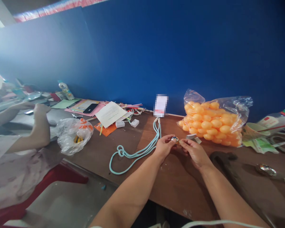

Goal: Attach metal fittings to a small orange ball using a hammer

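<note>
Between my two hands is a small shiny silver rounded piece (174,139), with a golden tint at its right edge. The fingers of my left hand (164,146) pinch it from the left. My right hand (194,151) has its thumb and fingertips closed at its right side; whether they grip the same piece or a tiny part joined to it is too small to tell. Just beyond the right hand lie a small grey-white block (191,136) and a pale tag-like piece (198,140). A light blue cord (133,155) loops on the table left of my left hand.
A clear bag of orange balls (211,123) stands behind my right hand. Another shiny metal piece (266,169) lies at right. Leftward are papers (111,114), a crumpled plastic bag (71,136) and a seated person's arm (39,129). A blue partition (142,53) rises behind the table.
</note>
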Demonstrator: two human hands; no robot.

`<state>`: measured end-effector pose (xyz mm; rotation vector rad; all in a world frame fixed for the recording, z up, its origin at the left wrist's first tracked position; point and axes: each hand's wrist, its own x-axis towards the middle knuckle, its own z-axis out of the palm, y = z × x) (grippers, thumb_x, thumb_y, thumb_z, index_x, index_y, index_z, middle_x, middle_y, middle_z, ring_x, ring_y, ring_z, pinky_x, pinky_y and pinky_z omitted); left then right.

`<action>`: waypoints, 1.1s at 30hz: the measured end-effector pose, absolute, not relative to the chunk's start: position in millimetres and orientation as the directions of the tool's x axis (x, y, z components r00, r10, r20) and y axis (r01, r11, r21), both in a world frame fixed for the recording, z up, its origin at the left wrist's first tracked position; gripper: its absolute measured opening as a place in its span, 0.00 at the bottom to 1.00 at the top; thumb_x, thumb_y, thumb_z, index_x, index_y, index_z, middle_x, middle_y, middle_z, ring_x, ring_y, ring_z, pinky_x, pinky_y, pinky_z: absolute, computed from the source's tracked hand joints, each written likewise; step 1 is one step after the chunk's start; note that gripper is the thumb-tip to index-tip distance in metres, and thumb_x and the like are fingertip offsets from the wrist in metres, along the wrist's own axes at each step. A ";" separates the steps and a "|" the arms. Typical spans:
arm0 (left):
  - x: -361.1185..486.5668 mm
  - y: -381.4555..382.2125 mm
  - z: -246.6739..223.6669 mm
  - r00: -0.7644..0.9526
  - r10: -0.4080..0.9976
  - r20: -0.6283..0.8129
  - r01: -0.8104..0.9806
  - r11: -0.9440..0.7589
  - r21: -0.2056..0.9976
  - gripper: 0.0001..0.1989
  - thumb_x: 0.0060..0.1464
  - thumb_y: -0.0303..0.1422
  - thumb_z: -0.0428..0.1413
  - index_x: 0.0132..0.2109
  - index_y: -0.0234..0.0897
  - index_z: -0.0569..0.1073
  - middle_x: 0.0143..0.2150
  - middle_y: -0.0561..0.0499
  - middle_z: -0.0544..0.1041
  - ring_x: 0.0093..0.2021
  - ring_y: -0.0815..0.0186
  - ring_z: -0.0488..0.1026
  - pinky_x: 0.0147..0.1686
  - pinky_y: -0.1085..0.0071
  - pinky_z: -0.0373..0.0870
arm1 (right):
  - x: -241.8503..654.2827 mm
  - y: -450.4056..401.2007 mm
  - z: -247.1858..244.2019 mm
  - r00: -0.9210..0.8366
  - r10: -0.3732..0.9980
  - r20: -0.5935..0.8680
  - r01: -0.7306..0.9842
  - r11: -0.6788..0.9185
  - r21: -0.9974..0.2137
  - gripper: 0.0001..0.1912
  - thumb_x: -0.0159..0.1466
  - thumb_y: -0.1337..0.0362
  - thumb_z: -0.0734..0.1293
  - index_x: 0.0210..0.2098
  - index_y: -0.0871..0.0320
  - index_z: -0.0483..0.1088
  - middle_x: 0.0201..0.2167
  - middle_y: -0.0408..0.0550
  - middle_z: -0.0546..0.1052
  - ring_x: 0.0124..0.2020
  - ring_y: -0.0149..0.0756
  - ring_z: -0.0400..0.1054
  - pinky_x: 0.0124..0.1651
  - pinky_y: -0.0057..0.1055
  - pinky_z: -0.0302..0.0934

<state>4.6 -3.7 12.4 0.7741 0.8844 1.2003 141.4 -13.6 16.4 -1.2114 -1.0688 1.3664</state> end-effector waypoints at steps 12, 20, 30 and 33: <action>4.8 -3.2 11.6 0.132 0.980 -0.151 -0.426 0.194 0.884 0.19 0.45 0.32 0.62 0.45 0.30 0.74 0.32 0.48 0.76 0.25 0.74 0.70 0.29 0.75 0.70 | 142.1 -13.5 15.2 -0.074 0.981 -0.181 -0.207 -0.193 -0.959 0.18 0.48 0.53 0.75 0.29 0.60 0.69 0.15 0.37 0.60 0.18 0.23 0.50 0.20 0.24 0.41; 5.3 -3.1 11.8 0.122 0.981 -0.153 -0.429 0.192 0.883 0.19 0.44 0.32 0.62 0.45 0.30 0.74 0.32 0.49 0.76 0.25 0.74 0.70 0.30 0.75 0.70 | 141.1 -14.5 18.1 -0.092 0.979 -0.180 -0.228 -0.196 -0.954 0.18 0.48 0.54 0.75 0.28 0.60 0.69 0.15 0.37 0.59 0.18 0.23 0.50 0.19 0.23 0.42; 4.7 -4.2 13.4 0.124 0.980 -0.153 -0.428 0.192 0.883 0.20 0.43 0.34 0.63 0.45 0.31 0.74 0.32 0.49 0.76 0.24 0.74 0.70 0.30 0.74 0.70 | 140.7 -14.5 17.3 -0.071 0.985 -0.159 -0.200 -0.170 -0.965 0.19 0.47 0.52 0.75 0.28 0.59 0.69 0.16 0.37 0.60 0.18 0.23 0.50 0.19 0.24 0.43; 4.5 -4.1 13.3 0.129 0.981 -0.147 -0.423 0.188 0.887 0.20 0.44 0.34 0.63 0.45 0.31 0.74 0.32 0.48 0.76 0.24 0.74 0.70 0.30 0.73 0.70 | 139.8 -15.2 18.9 -0.056 0.987 -0.150 -0.176 -0.158 -0.972 0.20 0.47 0.51 0.74 0.27 0.59 0.68 0.16 0.37 0.59 0.18 0.24 0.50 0.19 0.25 0.43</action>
